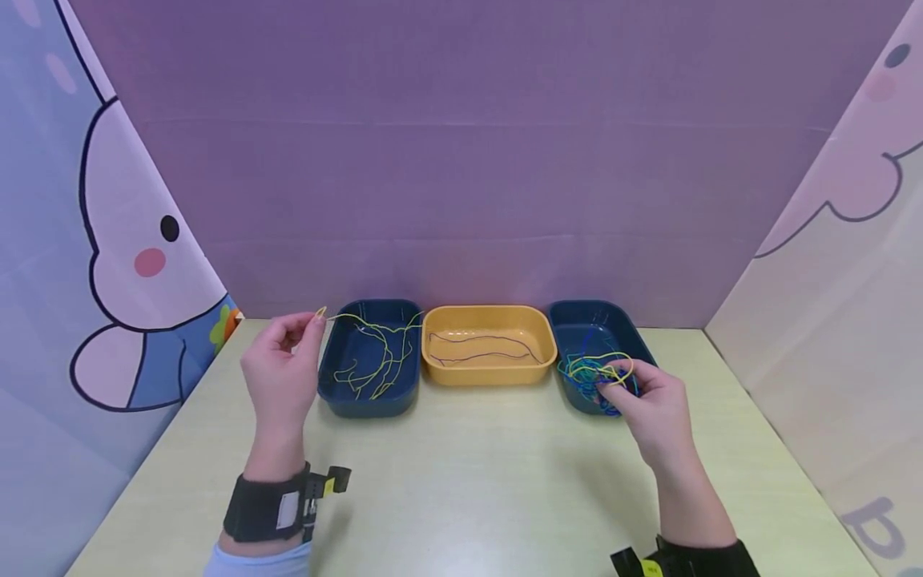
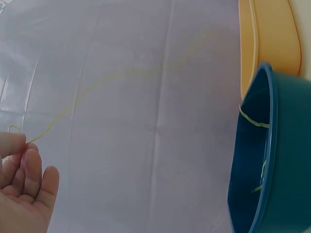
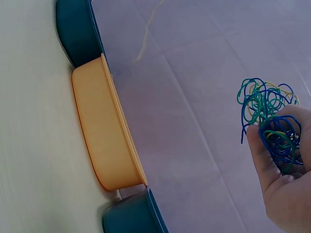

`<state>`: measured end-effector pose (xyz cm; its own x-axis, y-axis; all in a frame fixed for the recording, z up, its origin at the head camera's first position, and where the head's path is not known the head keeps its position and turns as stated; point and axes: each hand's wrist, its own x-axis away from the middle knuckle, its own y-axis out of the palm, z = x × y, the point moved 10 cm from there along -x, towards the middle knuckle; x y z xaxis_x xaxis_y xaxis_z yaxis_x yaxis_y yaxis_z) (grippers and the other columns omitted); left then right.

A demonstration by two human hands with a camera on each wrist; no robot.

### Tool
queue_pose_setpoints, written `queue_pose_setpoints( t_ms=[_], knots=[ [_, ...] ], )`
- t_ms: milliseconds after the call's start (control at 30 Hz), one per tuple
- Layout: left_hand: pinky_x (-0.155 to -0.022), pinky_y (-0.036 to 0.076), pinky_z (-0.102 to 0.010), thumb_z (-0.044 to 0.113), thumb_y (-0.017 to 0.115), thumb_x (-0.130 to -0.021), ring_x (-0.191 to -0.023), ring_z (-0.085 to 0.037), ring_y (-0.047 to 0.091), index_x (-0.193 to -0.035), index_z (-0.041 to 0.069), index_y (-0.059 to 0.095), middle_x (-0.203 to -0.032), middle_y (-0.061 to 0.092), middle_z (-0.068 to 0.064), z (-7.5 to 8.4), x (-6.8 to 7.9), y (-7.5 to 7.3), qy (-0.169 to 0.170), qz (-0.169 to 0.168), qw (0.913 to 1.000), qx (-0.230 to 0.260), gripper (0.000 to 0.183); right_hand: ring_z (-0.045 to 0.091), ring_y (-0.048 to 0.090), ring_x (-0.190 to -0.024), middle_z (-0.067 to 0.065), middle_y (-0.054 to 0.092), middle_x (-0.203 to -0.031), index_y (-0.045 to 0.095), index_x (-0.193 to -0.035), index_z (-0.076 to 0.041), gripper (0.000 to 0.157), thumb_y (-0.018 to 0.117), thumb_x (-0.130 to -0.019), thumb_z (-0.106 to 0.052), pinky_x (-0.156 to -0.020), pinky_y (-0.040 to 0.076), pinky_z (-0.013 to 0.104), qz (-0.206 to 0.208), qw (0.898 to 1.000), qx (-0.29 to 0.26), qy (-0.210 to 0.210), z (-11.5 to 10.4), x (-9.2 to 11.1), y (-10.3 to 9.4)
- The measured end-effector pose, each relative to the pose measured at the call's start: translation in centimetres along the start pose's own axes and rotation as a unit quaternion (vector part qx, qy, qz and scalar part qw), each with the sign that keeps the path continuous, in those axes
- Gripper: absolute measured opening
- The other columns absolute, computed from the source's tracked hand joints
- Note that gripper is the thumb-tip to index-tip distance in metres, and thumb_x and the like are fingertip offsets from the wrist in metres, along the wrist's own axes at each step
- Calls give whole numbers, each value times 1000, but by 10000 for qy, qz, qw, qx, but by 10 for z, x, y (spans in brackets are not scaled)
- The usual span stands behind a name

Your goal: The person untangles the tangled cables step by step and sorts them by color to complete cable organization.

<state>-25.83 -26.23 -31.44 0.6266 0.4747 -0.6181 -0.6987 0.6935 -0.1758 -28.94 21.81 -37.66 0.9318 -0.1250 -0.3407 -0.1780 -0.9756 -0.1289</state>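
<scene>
My left hand (image 1: 281, 369) is raised beside the left dark blue tray (image 1: 368, 407). Thumb and fingertips pinch a yellow string (image 2: 53, 121) near its end, with a small loop poking out above them. From there the string stretches away to the right through the air, passing over the left tray in the head view. A tangled bundle of blue, green and yellow strings (image 3: 265, 104) is gripped in my right hand (image 1: 663, 417), above the front of the right dark blue tray (image 1: 587, 308). Part of the bundle is hidden behind the fingers.
Several yellow strings (image 1: 385, 361) lie loose in the left tray. Between the two blue trays stands a yellow-orange tray (image 1: 490, 375) with thin dark strings (image 1: 490, 355) inside. The trays form a row on the pale table (image 1: 461, 481), before a purple backdrop (image 1: 461, 200).
</scene>
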Motion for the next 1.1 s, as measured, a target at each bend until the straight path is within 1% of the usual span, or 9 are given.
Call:
queue_pose_setpoints(
  t_ms=[233,333,433,533,600,700,800,967,1100],
  knots=[
    [-72,46,-19,25,67,-91,-81,-7,55,-101,2,71,-92,69,-4,-6,-6,-15,270,379,9976,-514,25,14,56,-69,4,64,-76,66,-91,7,12,69,-80,9,-54,52,19,13,10000,-11,-11,0,-1,0],
    [-71,46,-24,22,68,-91,-80,-10,56,-99,2,71,-89,68,-6,-8,-7,-12,508,336,9959,-668,22,14,56,-68,4,63,-74,66,-90,6,12,69,-79,9,-54,52,19,-2,10000,-32,-3,1,-1,1],
    [-70,47,-30,19,68,-90,-80,-15,57,-97,1,71,-87,66,-7,-13,-7,-3,677,152,9936,-892,20,13,55,-66,3,63,-73,65,-90,6,12,69,-79,9,-53,52,18,-8,10000,-44,33,1,0,2],
    [-68,49,-35,18,68,-90,-79,-18,57,-96,3,72,-86,66,-7,-23,-6,10,676,-211,9906,-1168,16,12,54,-65,2,62,-73,65,-90,6,13,69,-79,9,-53,51,18,-18,10000,-33,59,2,0,2],
    [-68,51,-37,17,69,-89,-79,-20,56,-96,4,72,-87,66,-7,-34,-5,21,551,-564,9874,-1375,15,11,53,-65,2,61,-73,65,-90,6,13,69,-78,9,-52,51,18,-7,10000,-13,70,2,0,3],
    [-69,52,-40,17,70,-89,-78,-22,55,-94,5,72,-86,66,-9,-49,-3,36,351,-1142,9787,-1671,13,11,53,-65,2,61,-72,66,-90,5,13,69,-78,9,-52,51,18,3,10000,43,52,3,1,3],
    [-69,52,-41,17,70,-89,-76,-23,55,-92,5,71,-86,65,-9,-62,3,50,129,-1698,9672,-1885,12,12,54,-66,2,61,-73,66,-90,4,13,69,-78,9,-53,52,18,29,9999,126,46,4,0,2],
    [-67,52,-41,14,70,-88,-74,-23,56,-89,6,71,-82,65,-8,-77,16,74,-7,-2589,9452,-1988,8,13,55,-67,3,62,-74,66,-91,4,14,69,-78,9,-53,53,19,4,9998,175,41,4,0,3],
    [-67,53,-40,12,69,-89,-74,-23,56,-90,7,70,-83,65,-7,-87,27,88,-186,-3099,9275,-2082,6,13,55,-67,3,62,-74,66,-91,4,13,69,-79,9,-53,53,20,-30,9998,163,59,5,1,4]
  ],
)
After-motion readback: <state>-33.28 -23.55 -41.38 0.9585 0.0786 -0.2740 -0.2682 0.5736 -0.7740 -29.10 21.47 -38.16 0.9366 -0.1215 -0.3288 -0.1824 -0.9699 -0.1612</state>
